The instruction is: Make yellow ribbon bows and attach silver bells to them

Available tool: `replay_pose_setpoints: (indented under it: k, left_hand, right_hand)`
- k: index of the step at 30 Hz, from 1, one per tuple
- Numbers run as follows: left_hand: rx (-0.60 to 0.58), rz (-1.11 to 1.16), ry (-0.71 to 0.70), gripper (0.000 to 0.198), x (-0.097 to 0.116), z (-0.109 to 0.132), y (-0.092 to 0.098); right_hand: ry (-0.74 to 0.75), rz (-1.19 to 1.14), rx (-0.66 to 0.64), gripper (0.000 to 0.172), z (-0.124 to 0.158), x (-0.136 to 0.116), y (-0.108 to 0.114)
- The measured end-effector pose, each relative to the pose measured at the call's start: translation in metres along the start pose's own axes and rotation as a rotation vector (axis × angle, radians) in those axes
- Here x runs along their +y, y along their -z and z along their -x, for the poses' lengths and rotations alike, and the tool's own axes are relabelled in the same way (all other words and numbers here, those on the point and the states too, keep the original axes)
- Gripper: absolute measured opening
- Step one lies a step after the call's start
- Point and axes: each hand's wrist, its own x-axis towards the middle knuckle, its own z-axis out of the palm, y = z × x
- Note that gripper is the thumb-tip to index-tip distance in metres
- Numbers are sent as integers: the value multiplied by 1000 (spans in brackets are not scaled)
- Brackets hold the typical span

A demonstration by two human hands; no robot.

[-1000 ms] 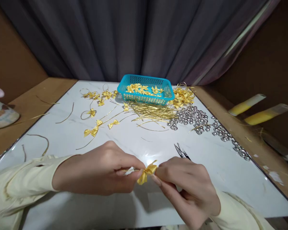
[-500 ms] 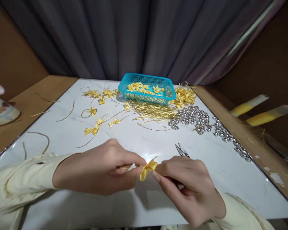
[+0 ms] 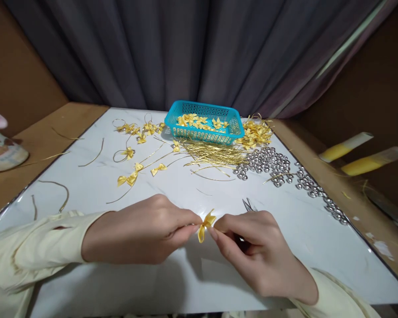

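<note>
Just above the front middle of the table, a small yellow ribbon bow point(image 3: 206, 223) is pinched between my two hands. Thumb and forefinger of my left hand point(image 3: 149, 229) close on its left side, palm turned down. On the other side, my right hand point(image 3: 260, 251) grips the bow's right edge between thumb and fingertips, its other fingers curled. Whatever lies inside the pinches is hidden. Small metal scissors or snips point(image 3: 248, 205) lie partly hidden behind my right hand.
A turquoise basket point(image 3: 204, 136) holds yellow bows. Around it lie gold wires point(image 3: 212, 154), silver bells or beads point(image 3: 268, 161), a pile of bows point(image 3: 256, 132) and bows with wire loops point(image 3: 128, 153). A mug point(image 3: 5, 152) stands left; two yellow-filled tubes point(image 3: 374, 161) lie right.
My hands have risen slightly with the bow, and the bow has turned more upright. My left thumb and forefinger have drawn closer together. The table items stay put.
</note>
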Motion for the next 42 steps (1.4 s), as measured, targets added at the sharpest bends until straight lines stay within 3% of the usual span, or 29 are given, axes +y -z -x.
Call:
replay_pose_setpoints:
  k: [12,15,19,22,31,42]
  left_hand:
    - [153,-111,-11,27,-2,-2,-13]
    - [118,-57,31,23,-1,-1,-11]
    - [35,-13,27,23,1,0,-6]
    - [42,12,28,24,3,-1,-2]
    - [85,205,213,26,5,-2,-2]
    - [17,539,380,25,7,-7,5]
  right_hand:
    - [-17,72,42,23,2,2,-13]
    - [-104,-73,-12,24,-2,6,-7]
    - [-290,-447,-135,26,-10,13,1]
    - [-327,-546,-137,27,-11,14,2]
    - [-1,-61,118,24,-2,1,-7]
    - [69,89,248,20,7,3,-18]
